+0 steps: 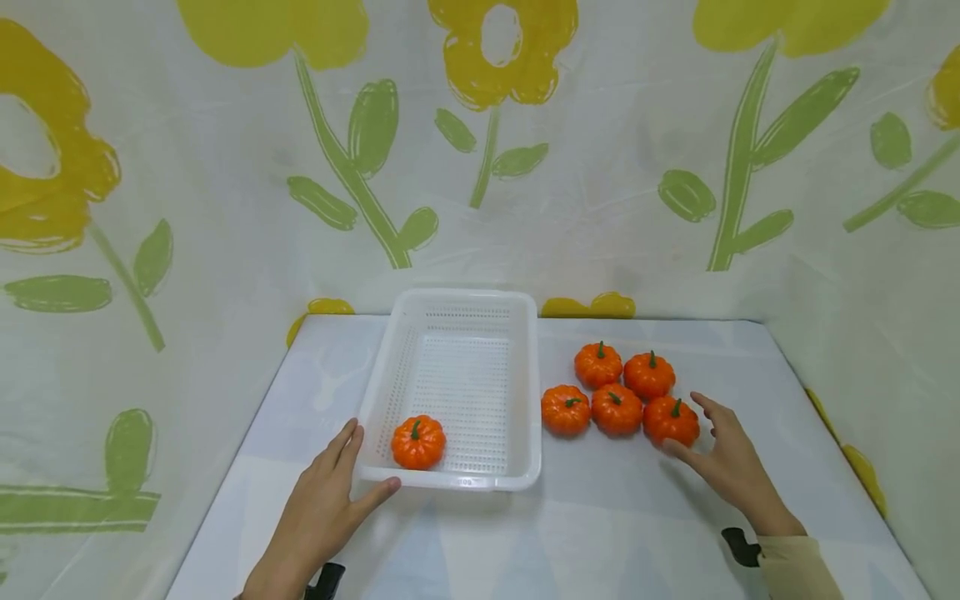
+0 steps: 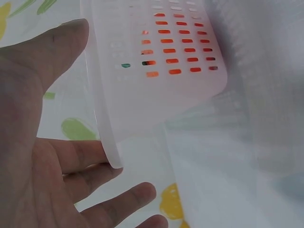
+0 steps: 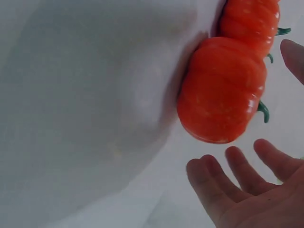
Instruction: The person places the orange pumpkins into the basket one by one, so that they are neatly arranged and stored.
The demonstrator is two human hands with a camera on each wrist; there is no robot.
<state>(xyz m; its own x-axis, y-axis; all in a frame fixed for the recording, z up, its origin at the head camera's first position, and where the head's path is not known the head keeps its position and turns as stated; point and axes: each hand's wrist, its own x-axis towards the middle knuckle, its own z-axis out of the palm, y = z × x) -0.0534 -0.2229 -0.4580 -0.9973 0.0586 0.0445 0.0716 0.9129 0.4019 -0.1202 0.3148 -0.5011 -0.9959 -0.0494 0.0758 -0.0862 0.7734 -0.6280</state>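
Note:
A white plastic basket (image 1: 525,392) with slotted walls stands on the table, holding one small orange pumpkin (image 1: 418,442) in its near left corner. My left hand (image 1: 321,500) touches the basket's rim at that corner, thumb on the near side and fingers spread along the left side. Through the slots in the left wrist view, the pumpkin (image 2: 164,41) shows orange. To the basket's right, several more orange pumpkins with green stems sit close together. Beside the nearest right pumpkin (image 1: 670,422) is my right hand (image 1: 731,467), its fingers spread and holding nothing. In the right wrist view a gap separates the fingertips from this pumpkin (image 3: 221,90).
The pale table (image 1: 600,533) has its back edge against a cloth wall (image 1: 600,225) printed with yellow flowers and green leaves. Similar cloth rises on both sides. Two pumpkins form the back row of the group, including a left one (image 1: 597,367).

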